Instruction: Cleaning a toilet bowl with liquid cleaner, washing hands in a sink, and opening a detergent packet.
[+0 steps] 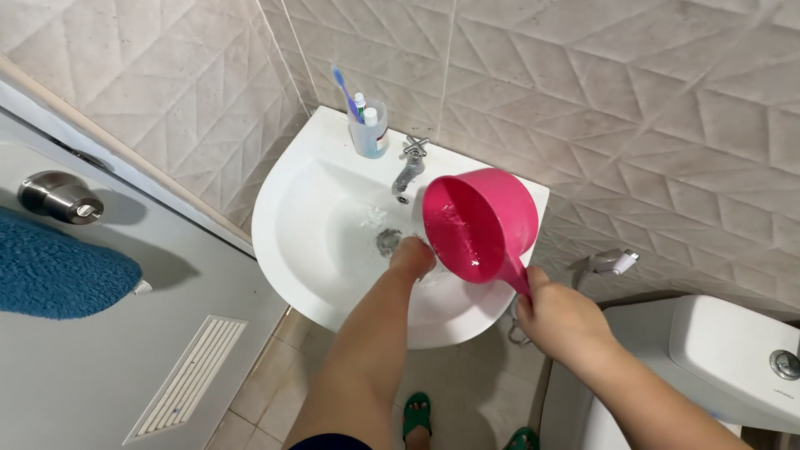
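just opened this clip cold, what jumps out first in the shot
The bright pink dipper, tilted over the white sink at centre, held by its handle in the right hand. Beside it the left hand reaches down into the basin near the drain. At far left, a blue towel hangs on the grey door.

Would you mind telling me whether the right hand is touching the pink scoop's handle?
Touching. The head view shows the right hand wrapped around the handle of the pink scoop, tilted over the white basin.
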